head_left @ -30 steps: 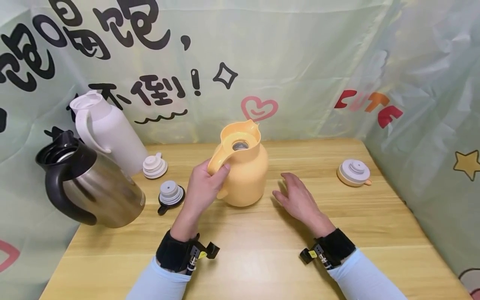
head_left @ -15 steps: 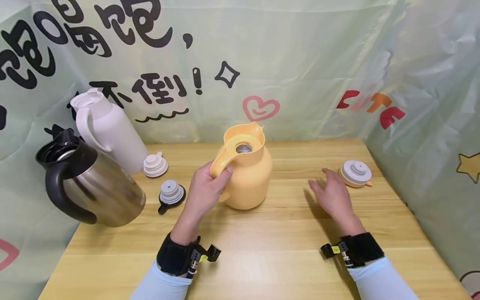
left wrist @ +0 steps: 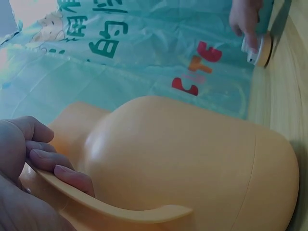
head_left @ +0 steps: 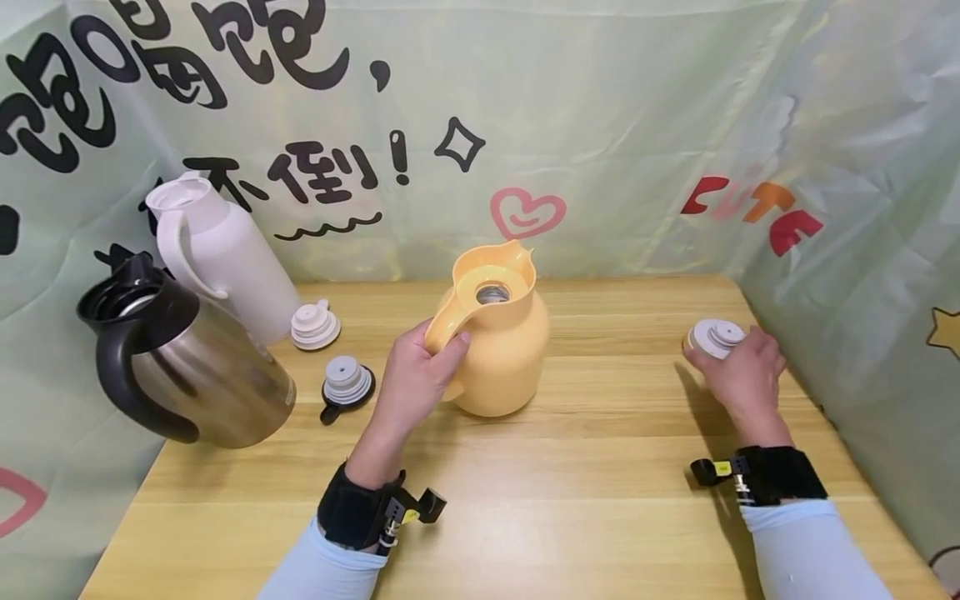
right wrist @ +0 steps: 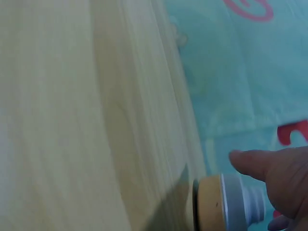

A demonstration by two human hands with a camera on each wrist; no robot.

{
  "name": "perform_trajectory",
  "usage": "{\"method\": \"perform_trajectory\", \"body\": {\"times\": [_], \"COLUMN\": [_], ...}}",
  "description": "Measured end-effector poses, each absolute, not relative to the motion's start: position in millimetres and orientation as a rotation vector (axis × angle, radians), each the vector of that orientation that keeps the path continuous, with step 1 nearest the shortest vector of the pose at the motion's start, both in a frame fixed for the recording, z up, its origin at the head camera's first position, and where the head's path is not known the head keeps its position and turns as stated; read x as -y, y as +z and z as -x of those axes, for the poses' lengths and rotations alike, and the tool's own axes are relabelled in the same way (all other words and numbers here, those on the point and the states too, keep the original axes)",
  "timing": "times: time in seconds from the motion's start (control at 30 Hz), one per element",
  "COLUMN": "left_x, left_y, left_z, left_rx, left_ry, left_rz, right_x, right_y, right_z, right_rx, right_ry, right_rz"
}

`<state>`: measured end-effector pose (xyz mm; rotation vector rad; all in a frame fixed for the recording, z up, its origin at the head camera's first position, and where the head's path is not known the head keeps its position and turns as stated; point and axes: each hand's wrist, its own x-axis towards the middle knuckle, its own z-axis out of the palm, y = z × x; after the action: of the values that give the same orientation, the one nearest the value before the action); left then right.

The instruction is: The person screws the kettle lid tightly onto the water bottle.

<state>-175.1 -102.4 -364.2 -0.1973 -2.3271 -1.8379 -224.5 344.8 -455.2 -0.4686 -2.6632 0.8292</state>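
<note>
A yellow-orange thermos jug [head_left: 501, 342] stands upright on the wooden table, its round mouth uncovered. My left hand [head_left: 420, 371] grips its handle; in the left wrist view, curled fingers [left wrist: 72, 180] wrap the handle beside the jug's body. At the right, my right hand [head_left: 746, 375] is over a white-and-orange stopper lid [head_left: 712, 337], which lies with its stepped plug upward. In the right wrist view the thumb [right wrist: 255, 163] is extended and apart from the lid [right wrist: 211, 204]. The fingers on the lid's far side are mostly hidden.
A steel thermos jug [head_left: 217, 383] with a black handle and a white thermos jug [head_left: 232, 258] stand at the left. Near them lie a white stopper lid [head_left: 315, 325] and a black-rimmed stopper lid [head_left: 347, 385]. A printed sheet [head_left: 615, 125] hangs behind the table [head_left: 570, 517].
My right hand has moved right, from beside the yellow-orange jug to the white-and-orange lid. The left hand keeps its grip on the handle, and the jug stays in nearly the same place.
</note>
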Motion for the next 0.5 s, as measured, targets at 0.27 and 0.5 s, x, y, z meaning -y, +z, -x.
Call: {"method": "perform_trajectory", "body": {"times": [0.27,0.5], "left_x": [102,102], "left_y": [-365,-367], "left_z": [176,175], "left_rx": [2.302,2.29], "left_ry": [-1.838,-1.828], "left_rz": [0.216,0.212], "right_x": [-366,-368], "right_y": [-463,-476], "right_z": [236,240], "right_rx": [2.84,2.8], "right_ry": [0.873,0.992], "right_rz": [0.544,0.604]}}
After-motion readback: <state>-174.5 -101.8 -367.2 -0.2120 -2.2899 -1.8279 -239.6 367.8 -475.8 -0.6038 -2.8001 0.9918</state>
